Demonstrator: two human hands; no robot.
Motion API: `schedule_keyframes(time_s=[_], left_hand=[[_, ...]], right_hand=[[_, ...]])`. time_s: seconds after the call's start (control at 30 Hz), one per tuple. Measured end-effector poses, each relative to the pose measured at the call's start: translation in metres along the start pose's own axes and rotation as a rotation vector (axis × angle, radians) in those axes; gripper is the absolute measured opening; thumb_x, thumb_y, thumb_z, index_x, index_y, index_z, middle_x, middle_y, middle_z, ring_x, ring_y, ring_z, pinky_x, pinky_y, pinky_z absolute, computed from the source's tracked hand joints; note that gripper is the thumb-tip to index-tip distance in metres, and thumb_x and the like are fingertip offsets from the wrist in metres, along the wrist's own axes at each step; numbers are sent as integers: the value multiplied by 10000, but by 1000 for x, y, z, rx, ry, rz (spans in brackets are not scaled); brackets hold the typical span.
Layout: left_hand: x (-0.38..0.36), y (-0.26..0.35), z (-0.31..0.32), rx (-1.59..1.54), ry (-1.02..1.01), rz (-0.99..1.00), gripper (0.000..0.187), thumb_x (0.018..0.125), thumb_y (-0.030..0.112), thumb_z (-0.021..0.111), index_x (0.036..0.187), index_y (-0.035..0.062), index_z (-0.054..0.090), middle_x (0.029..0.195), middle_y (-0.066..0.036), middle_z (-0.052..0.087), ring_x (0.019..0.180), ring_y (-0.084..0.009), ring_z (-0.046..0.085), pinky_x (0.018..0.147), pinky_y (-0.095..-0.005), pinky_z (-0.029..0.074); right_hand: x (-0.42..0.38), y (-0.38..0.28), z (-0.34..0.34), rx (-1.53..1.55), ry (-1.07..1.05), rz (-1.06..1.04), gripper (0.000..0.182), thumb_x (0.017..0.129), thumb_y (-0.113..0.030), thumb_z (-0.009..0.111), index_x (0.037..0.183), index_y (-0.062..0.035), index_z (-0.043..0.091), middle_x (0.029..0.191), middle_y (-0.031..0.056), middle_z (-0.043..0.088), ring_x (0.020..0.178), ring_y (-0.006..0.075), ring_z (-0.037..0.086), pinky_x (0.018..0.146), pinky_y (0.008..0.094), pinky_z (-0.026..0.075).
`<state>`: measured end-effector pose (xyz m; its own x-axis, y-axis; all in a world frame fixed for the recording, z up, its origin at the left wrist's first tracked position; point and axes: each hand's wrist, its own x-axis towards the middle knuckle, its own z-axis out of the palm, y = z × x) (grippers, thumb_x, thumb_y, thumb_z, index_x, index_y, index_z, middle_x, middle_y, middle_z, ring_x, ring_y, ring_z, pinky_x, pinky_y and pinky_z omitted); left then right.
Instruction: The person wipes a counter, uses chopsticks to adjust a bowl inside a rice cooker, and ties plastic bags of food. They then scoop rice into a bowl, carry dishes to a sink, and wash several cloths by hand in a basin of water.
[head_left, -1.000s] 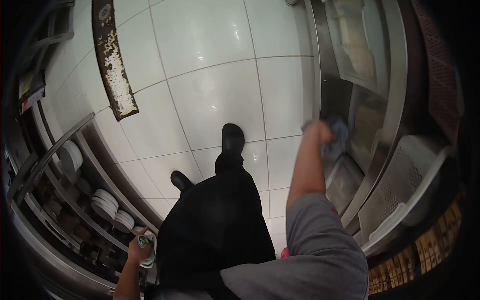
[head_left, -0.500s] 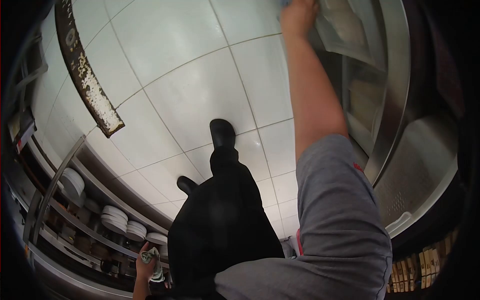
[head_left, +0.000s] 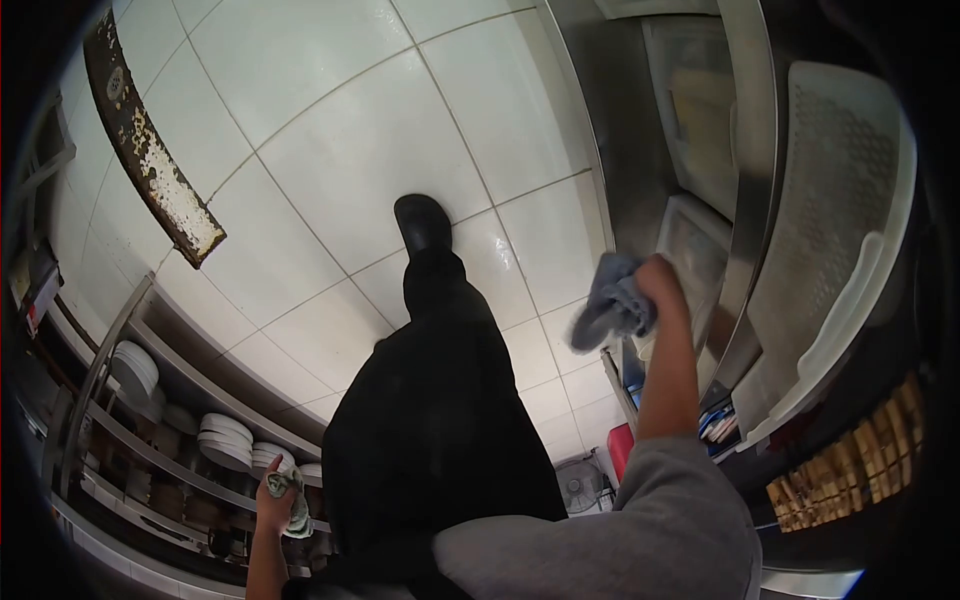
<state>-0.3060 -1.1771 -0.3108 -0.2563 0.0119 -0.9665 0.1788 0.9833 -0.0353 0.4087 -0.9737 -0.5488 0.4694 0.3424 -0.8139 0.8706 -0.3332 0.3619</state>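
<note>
My right hand [head_left: 660, 285] grips a blue-grey cloth [head_left: 612, 308], which hangs bunched and slightly blurred from the fingers. It is beside an open steel cabinet or drawer unit [head_left: 590, 130] holding clear plastic containers [head_left: 690, 105]. At the lower left, my left hand [head_left: 273, 508] is closed around a crumpled pale green cloth [head_left: 296, 503]. That hand is near shelves with stacks of white plates [head_left: 225, 442].
White floor tiles [head_left: 360, 160] lie ahead, with my black shoe [head_left: 423, 220] on them. A worn, peeling metal bar [head_left: 160, 170] juts in at upper left. On the right are a perforated plastic tray [head_left: 820, 220] and a row of bamboo-like pieces [head_left: 850, 465].
My right arm has drawn back from the far end of the steel unit towards my body, bringing the cloth with it. My left hand still holds the green cloth, and the view has shifted rightward.
</note>
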Motion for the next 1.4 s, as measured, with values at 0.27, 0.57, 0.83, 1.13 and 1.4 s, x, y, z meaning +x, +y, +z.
schedule_keyframes(time_s=[0.27,0.57,0.83,1.13,1.4], left_hand=[[4,-23,0,219,26,55,659,743,-67,548,1377,94,469,970,-39,613,882,-111,575,821,-240,453],[32,-56,-15,349,-57,111,649,745,-70,535,1367,106,483,1054,-46,617,919,-113,576,865,-239,439],[17,-49,-38,311,-41,181,646,748,-90,547,1362,102,486,1148,-77,615,1044,-144,585,935,-269,431],[-5,-31,-69,195,-1,329,639,753,-80,555,1362,98,486,1106,-57,624,1010,-140,592,913,-268,443],[6,-55,-78,498,-4,195,592,720,139,673,1299,137,552,1050,-123,680,990,-246,653,857,-334,490]], right_hand=[[73,-33,-14,241,617,-97,477,911,-146,449,1373,-49,382,1258,284,507,1125,454,527,929,477,456],[-67,89,268,274,66,312,397,870,-197,498,1239,-53,480,1135,250,618,1051,418,603,869,486,505],[-130,-2,251,520,305,-190,508,724,-57,557,1225,15,514,1130,243,545,1115,403,512,990,434,415],[-61,35,127,1069,717,629,456,795,-152,619,1169,68,477,1142,274,597,971,388,628,844,462,500],[-45,-308,36,1503,2,-613,324,825,-95,581,1141,-44,536,694,69,549,565,188,522,571,362,474]])
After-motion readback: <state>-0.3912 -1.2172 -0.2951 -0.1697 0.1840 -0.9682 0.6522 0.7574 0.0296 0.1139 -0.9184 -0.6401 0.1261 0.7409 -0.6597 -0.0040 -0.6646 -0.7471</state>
